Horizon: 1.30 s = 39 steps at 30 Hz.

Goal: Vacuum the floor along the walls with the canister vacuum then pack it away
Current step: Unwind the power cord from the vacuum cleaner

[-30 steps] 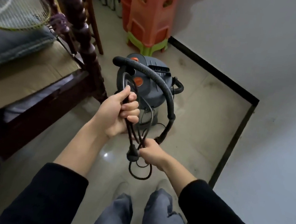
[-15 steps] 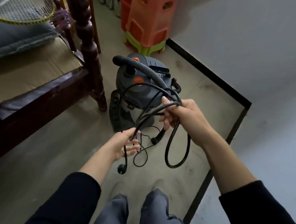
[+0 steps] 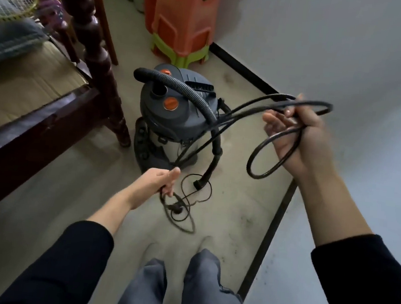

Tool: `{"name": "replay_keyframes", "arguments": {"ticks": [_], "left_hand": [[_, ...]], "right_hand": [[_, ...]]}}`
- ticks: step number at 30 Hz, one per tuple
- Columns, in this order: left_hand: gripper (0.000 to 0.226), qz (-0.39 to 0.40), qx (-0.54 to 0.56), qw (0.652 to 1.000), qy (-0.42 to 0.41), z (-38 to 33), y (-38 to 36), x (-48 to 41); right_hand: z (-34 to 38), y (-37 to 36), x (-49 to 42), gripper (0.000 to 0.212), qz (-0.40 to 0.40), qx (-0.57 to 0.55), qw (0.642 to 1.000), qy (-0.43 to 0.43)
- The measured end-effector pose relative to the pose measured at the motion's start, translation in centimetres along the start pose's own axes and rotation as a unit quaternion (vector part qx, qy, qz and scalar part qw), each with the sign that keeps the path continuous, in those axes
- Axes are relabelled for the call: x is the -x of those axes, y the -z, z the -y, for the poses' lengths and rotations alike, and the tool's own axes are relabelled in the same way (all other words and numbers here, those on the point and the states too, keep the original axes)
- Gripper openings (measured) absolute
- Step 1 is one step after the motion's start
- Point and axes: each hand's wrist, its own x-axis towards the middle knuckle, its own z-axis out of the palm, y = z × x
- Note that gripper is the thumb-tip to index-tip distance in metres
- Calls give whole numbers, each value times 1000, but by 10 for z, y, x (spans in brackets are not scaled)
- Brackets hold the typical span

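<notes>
the right hand [image 3: 304,140] gripped loops of the power cord [image 3: 256,176], raised to the right of the canister vacuum [image 3: 173,119]; the left hand [image 3: 154,184], lower and nearer the plug [image 3: 176,208], pinched the slack running diagonally between them.

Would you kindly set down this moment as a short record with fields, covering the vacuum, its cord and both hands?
Appliance: grey canister vacuum, upright on the floor near the wall corner
Attachment: ribbed black hose, arcs over the lid, its end down by the floor
Cable: power cord, black, looped, strung between the two hands
Right: right hand, raised, grips the cord loops
Left: left hand, lower, grips the cord near the plug
Background: stacked orange stools
</notes>
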Motion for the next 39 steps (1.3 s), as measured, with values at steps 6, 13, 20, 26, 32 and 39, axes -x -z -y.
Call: {"name": "replay_keyframes", "arguments": {"ticks": [6, 13, 20, 26, 32, 39], "left_hand": [[43, -202, -176, 953, 141, 58, 74, 49], [45, -489, -250, 822, 154, 54, 142, 151], [33, -690, -383, 598, 141, -25, 191, 272], [31, -607, -391, 672, 165, 13, 178, 283], [32, -408, -296, 806, 309, 104, 159, 240], [38, -486, -104, 826, 266, 115, 146, 205]], "right_hand": [[-20, -7, -24, 39, -76, 88, 993, -28], [-104, -48, -40, 30, 15, 426, 903, -52], [-183, -126, -26, 31, 137, 503, 851, -63], [-209, -164, -13, 30, 170, 494, 851, -55], [-188, -150, -2, 20, 183, 499, 845, -54], [-174, -139, 8, 30, 270, 527, 802, -73]]}}
